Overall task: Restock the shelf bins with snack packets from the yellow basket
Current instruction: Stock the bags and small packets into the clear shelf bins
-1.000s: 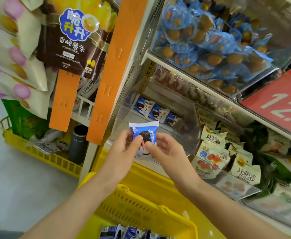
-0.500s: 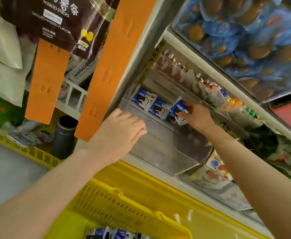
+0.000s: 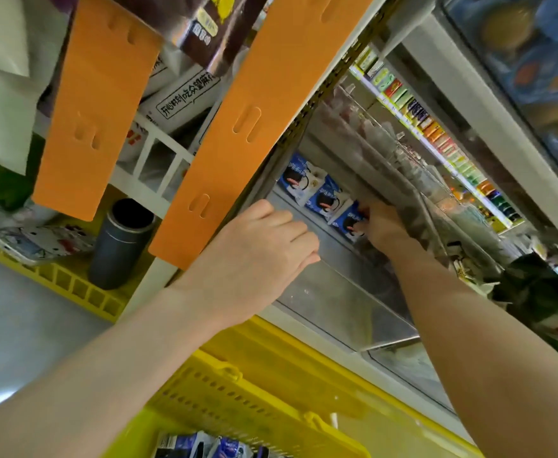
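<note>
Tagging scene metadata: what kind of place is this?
Most likely a snack shop aisle: clear shelf bin holding blue snack packets, orange display strips, and a yellow basket of stock below.

Pale glossy floor (image 3: 13,325) lies beneath white shelving (image 3: 158,150) hung with orange display strips (image 3: 96,104).

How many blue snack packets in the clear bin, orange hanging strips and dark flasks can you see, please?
Blue snack packets in the clear bin: 3 visible, one held by the right hand
Orange hanging strips: 2
Dark flask: 1
Total: 6
</note>
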`<state>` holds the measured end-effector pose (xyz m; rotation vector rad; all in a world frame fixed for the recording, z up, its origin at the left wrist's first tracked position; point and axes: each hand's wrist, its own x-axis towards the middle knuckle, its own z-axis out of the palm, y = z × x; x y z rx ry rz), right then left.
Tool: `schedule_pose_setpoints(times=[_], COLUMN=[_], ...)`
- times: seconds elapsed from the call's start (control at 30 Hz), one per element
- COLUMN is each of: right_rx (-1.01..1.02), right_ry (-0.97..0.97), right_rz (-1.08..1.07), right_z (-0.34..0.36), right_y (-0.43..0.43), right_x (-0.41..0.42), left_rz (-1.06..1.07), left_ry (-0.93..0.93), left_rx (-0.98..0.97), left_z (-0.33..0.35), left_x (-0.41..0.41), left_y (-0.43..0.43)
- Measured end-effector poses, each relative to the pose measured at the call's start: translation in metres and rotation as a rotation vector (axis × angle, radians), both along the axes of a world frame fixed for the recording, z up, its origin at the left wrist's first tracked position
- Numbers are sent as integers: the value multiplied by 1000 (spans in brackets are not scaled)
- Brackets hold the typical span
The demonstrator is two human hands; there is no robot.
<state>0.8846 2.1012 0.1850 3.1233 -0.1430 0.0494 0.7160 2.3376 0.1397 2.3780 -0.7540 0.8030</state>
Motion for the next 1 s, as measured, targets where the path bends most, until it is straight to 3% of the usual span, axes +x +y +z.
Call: schedule_pose_setpoints(times=[0.4, 0.6, 0.7, 0.83, 1.0], right_rx=[-131, 236, 280, 179, 324], right_ry=[-24, -194, -163, -204, -321], right_rz=[69, 303, 380, 506, 533], right_z=[12, 25, 15, -5, -46], right_y=[14, 30, 20, -2, -38], right_x=[-22, -119, -179, -233, -289], left_rz=[17, 105, 172, 228, 129], left_ry=[76, 147, 174, 197, 74], left_rx=[-67, -127, -5, 76, -42], left_z=[7, 13, 18, 23, -10], left_x=[-7, -14, -23, -45, -95], left_y=[-2, -11, -17, -31, -52])
